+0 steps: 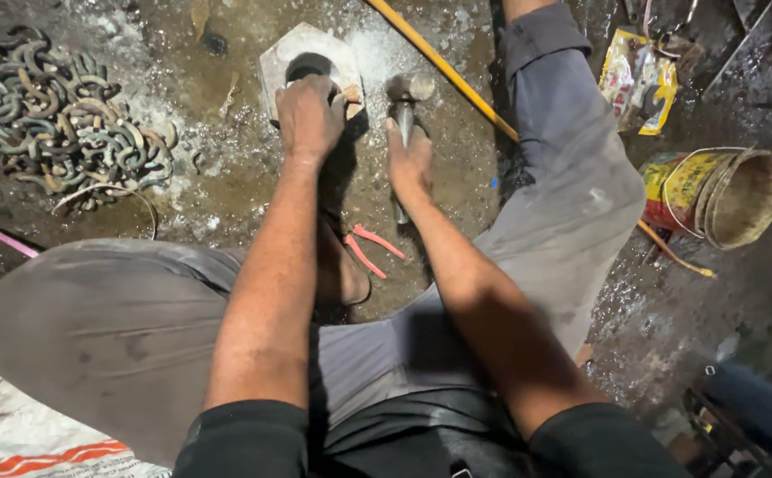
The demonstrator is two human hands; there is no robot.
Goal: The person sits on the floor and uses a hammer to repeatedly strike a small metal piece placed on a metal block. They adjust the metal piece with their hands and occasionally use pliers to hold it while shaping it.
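My left hand (309, 115) rests on a hexagonal metal block (290, 55) with a round hole, its fingers pressed down on something small at the block's near edge; what is under them is hidden. My right hand (409, 162) grips the handle of a hammer (408, 88), whose steel head sits just right of the block, low over the ground. I sit on the dirty floor with knees spread, in grey trousers.
A heap of curved metal hooks (54, 119) lies at the left. Red-handled pliers (370, 246) lie between my legs. A yellow rod (443, 66) runs diagonally behind the hammer. A tipped yellow tin bucket (722, 195) and a snack wrapper (638, 80) lie at right.
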